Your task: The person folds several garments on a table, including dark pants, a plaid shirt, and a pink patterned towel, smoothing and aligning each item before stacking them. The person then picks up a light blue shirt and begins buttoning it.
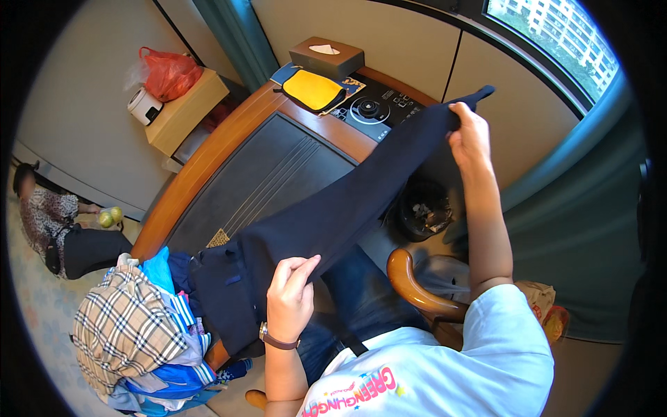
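Observation:
A pair of dark navy trousers (333, 208) is stretched slantwise over my lap and the tea table. Its waist end, with a small tab, lies at the left against a pile of clothes; the leg runs up to the right. My right hand (470, 133) grips the leg near its hem, raised beyond the table's right side. My left hand (292, 292), with a brown-strapped watch on the wrist, pinches the cloth's near edge between thumb and fingers. The clothes pile (130, 328) has a beige checked garment on top and blue and striped pieces beneath.
The wooden tea table (172, 200) carries a black induction cooker (369, 108), a yellow pouch (314, 89) and a tissue box (327, 56). A black bin (424, 208) and a curved chair arm (417, 292) are at my right. Another person (57, 229) holds green fruit at far left.

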Demonstrator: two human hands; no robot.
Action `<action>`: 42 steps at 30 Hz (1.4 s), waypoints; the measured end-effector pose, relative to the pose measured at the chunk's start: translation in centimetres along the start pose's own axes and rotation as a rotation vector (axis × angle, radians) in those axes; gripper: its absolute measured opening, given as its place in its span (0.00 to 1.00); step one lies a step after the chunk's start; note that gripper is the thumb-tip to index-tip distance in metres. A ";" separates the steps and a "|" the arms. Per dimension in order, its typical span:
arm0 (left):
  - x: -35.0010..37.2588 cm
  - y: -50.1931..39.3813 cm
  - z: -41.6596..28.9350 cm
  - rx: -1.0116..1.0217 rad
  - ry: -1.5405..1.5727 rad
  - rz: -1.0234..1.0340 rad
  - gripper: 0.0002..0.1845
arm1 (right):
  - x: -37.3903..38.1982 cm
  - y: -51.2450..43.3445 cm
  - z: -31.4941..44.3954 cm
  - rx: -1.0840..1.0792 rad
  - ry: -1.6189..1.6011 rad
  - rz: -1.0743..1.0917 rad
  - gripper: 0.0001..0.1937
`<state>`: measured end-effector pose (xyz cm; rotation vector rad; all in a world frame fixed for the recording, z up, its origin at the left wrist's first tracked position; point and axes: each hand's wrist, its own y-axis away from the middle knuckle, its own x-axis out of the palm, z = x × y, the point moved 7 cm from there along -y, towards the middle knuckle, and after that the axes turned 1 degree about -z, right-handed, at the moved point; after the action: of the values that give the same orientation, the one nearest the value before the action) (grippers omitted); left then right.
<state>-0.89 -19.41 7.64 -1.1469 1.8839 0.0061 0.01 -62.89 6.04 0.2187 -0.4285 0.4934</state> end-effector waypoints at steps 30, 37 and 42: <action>14.2 -8.5 6.2 0.048 -0.264 0.255 0.33 | -5.2 -22.3 -13.6 0.184 -0.126 -0.037 0.41; 17.9 -8.9 9.9 -0.044 -0.434 0.364 0.37 | -5.8 -22.4 -13.1 0.056 -0.186 -0.144 0.39; 17.6 -9.1 11.2 -0.081 -0.268 0.292 0.34 | 2.6 -12.7 -6.6 -0.335 0.019 0.350 0.14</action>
<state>10.40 -32.27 -7.36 -0.8663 1.8046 0.3835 10.70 -70.79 0.07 -0.1883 -0.5266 0.7559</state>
